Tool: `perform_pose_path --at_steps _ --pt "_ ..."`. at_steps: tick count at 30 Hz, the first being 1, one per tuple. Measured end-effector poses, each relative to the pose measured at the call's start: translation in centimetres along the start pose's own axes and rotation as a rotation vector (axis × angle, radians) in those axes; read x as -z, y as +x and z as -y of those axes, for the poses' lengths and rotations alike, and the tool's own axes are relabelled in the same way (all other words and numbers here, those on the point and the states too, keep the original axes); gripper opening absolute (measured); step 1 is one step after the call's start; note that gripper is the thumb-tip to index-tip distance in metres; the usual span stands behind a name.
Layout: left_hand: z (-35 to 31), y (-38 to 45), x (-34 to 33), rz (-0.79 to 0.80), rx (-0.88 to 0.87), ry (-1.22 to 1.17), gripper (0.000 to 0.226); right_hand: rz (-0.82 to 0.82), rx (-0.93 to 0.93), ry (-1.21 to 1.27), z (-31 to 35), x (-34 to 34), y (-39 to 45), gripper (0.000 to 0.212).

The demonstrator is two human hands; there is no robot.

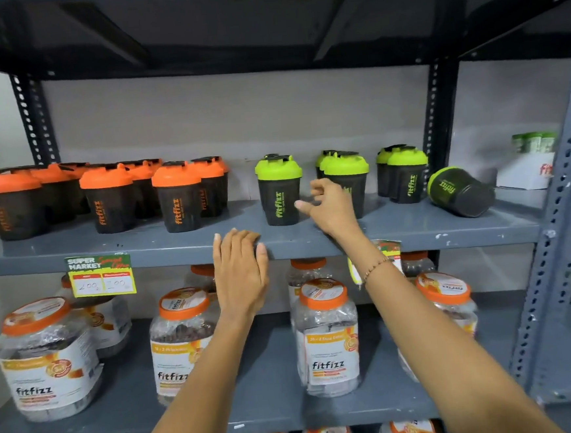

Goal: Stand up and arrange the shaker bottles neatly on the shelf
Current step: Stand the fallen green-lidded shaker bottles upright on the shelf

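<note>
On the grey shelf (177,248), orange-lidded shaker bottles (178,197) stand toward nine o'clock and green-lidded ones (279,191) centre. One green-lidded bottle (459,191) lies tipped at three o'clock. The right hand (329,206) hovers loose and empty beside them; the left hand (240,271) lies flat and open-fingered against the shelf edge.

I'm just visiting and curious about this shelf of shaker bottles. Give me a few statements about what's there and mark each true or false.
1. One green-lidded bottle lies on its side at the right end of the shelf. True.
2. The orange-lidded bottles are lying down. False: those in view stand upright.
3. The left hand grips a bottle. False: it rests open at the shelf edge.
4. The right hand is among the upright green-lidded bottles, holding nothing. True.
5. The price tag hangs under the green-lidded bottles. False: it hangs under the orange-lidded ones.
</note>
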State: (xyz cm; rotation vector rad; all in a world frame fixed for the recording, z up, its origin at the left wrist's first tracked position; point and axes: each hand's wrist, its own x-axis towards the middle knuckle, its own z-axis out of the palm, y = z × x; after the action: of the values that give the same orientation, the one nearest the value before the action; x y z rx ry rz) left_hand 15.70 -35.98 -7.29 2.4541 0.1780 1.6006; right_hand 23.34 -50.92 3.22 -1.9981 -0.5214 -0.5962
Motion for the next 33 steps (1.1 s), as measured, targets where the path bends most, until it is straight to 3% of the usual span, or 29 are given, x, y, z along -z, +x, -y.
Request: perform_pose_path --at_steps 3,7,10,12,15,20,25,28,31,33 --pt "-4.3 0.0 -1.2 0.063 -0.116 0.000 0.040 -0.162 0.102 0.058 -1.2 5.4 -0.7 0.014" --pt "-10.6 0.2 -3.4 0.172 -0.206 0.005 0.044 -0.295 0.040 0.003 -5.0 14.2 0.9 0.015" --pt "-11.9 0.0 -4.7 0.136 -0.158 0.036 0.040 -0.336 -0.066 -0.194 -8.7 19.8 2.3 0.025" --pt "-11.7 -0.2 -5.2 0.104 -0.162 0.079 0.040 -0.295 -0.155 -0.336 -10.9 22.4 2.9 0.045" --pt "-11.6 -0.3 -5.4 0.097 -0.163 0.109 0.042 -0.069 -0.296 -0.451 -13.4 23.9 4.0 0.067" --pt "-11.7 -0.4 -5.1 0.094 -0.145 0.090 0.046 0.062 -0.351 -0.427 -14.3 23.1 4.8 0.094" --pt "-11.8 -0.4 -4.8 0.116 -0.147 0.110 0.046 0.124 -0.353 -0.502 -15.2 22.4 5.2 0.079" --pt "-11.9 -0.4 -4.7 0.113 -0.141 0.103 0.046 -0.012 -0.436 -0.320 -15.6 22.2 4.8 0.070" --pt "-12.0 -0.4 -4.8 0.106 -0.134 0.087 0.046 -0.125 -0.573 0.277 -16.1 22.0 4.1 0.063" --pt "-11.9 -0.4 -5.0 0.100 -0.129 0.077 0.045 -0.082 -0.571 0.628 -16.2 21.7 3.8 0.065"
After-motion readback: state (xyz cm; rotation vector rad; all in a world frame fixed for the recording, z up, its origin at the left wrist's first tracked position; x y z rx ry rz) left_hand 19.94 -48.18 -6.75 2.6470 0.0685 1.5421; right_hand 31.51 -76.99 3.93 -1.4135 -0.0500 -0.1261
